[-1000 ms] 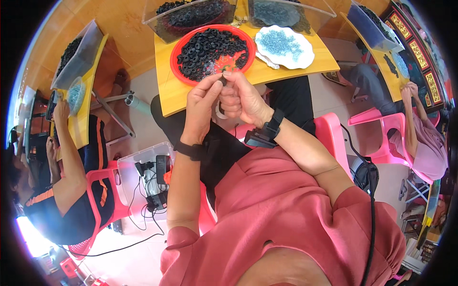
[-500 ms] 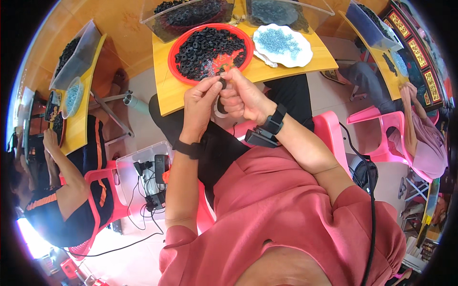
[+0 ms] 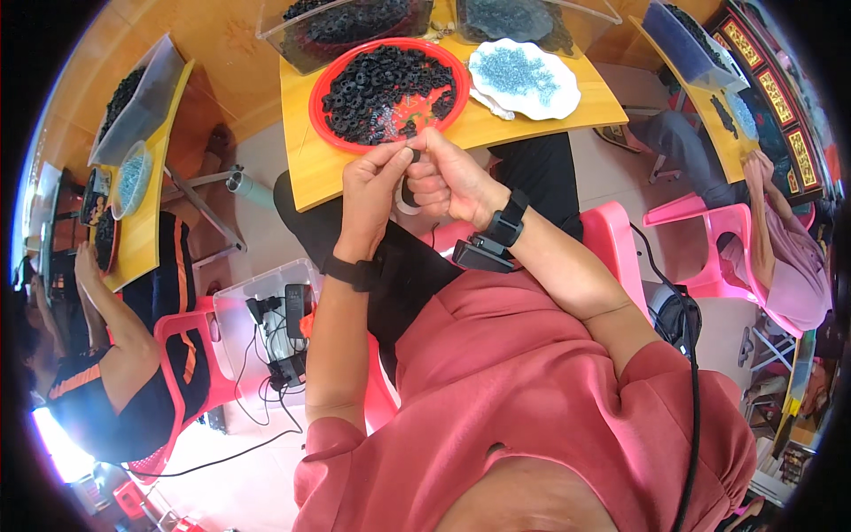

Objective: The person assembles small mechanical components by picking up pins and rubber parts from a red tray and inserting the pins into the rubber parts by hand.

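My left hand (image 3: 372, 188) and my right hand (image 3: 456, 184) meet at the near rim of a round red tray (image 3: 316, 113). The thumbs and fingers of both pinch one small black part (image 3: 414, 155), mostly hidden by the fingertips. In the tray lie many small black ring-shaped parts (image 3: 377, 80), heaped toward the far and left side, with a few tiny clear bits near the front. A white scalloped plate (image 3: 567, 99) of small pale-blue clear pieces (image 3: 514, 75) stands right of the tray.
Two clear bins (image 3: 306, 44) of parts stand at the back of the yellow table (image 3: 310, 182). Co-workers sit at tables on the left (image 3: 124, 355) and right (image 3: 784, 239). A box with cables (image 3: 288, 319) is on the floor at left; a black cable (image 3: 694, 417) runs down my right side.
Both hands stay together at the tray's near rim, with only slight finger movement around the black part. The whole view has shifted a little.
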A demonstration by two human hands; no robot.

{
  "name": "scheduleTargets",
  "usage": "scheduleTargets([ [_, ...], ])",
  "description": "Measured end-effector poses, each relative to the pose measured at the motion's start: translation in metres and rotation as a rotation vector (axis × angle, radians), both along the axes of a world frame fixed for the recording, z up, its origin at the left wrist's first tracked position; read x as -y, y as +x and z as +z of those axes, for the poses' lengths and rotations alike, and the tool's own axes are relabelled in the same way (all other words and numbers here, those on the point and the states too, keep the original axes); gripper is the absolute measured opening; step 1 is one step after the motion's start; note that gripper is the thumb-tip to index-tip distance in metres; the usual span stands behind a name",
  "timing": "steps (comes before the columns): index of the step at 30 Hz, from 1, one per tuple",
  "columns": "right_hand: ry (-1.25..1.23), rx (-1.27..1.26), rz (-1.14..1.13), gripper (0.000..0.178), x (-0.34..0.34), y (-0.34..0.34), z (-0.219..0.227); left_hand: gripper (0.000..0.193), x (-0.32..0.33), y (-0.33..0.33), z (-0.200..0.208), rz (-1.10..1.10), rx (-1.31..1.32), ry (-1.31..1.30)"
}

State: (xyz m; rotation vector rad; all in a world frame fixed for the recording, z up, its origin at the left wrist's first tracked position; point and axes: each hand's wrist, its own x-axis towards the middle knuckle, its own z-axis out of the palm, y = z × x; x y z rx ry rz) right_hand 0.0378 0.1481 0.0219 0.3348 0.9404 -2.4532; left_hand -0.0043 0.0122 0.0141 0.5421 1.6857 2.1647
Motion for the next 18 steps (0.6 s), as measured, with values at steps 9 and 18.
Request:
scheduleTargets([
  [9,0.173,-0.229,-0.128,0.043,0.001,0.011,0.024,0.025,0.003,0.002,0.005,0.015,0.138,-0.003],
  [18,0.970,-0.607,-0.736,0.037,-0.126,-0.060,0.120,0.027,0.005,-0.002,0.005,0.035,0.021,-0.044],
])
